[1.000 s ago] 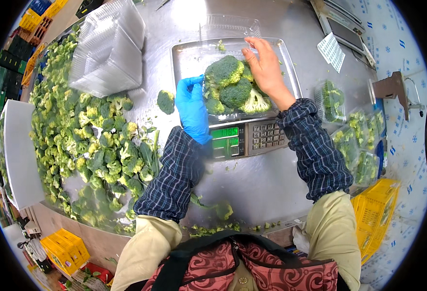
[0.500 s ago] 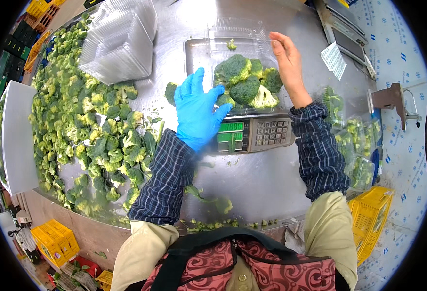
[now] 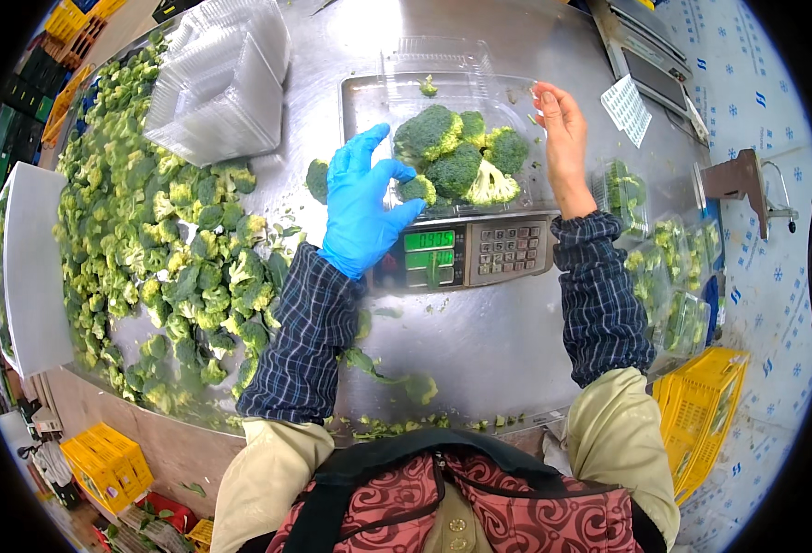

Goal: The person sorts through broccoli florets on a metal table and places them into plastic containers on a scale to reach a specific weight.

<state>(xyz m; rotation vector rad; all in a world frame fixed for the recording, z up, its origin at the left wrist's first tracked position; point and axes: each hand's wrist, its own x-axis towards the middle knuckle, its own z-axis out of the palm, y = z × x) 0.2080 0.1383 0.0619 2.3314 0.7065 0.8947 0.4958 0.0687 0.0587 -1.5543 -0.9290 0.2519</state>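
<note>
An unlidded clear plastic clamshell [image 3: 523, 207] sits on the tray of a digital scale [image 3: 553, 241] and holds several broccoli florets [image 3: 455, 170]. Its raised lid [image 3: 438, 53] spreads toward the far side, with a small floret [image 3: 428, 86] near the fold. At the container's left, my left hand [image 3: 361, 207], in a blue glove, is open with thumb and fingers apart. Its fingertips are close to a floret at the container's near left corner; contact is unclear. My bare right hand [image 3: 564, 143] is open beside the container's right wall, with nothing visible in it.
A large heap of broccoli [image 3: 180, 267] covers the table's left part. Nested clear containers [image 3: 226, 92] stand at the far left. Filled containers [image 3: 669, 276] sit at the right, near a yellow crate [image 3: 701, 405]. A lone floret [image 3: 317, 180] lies left of the scale.
Both hands have drawn outward from the container, the left to the left and the right slightly to the right. The scale's display reading has changed.
</note>
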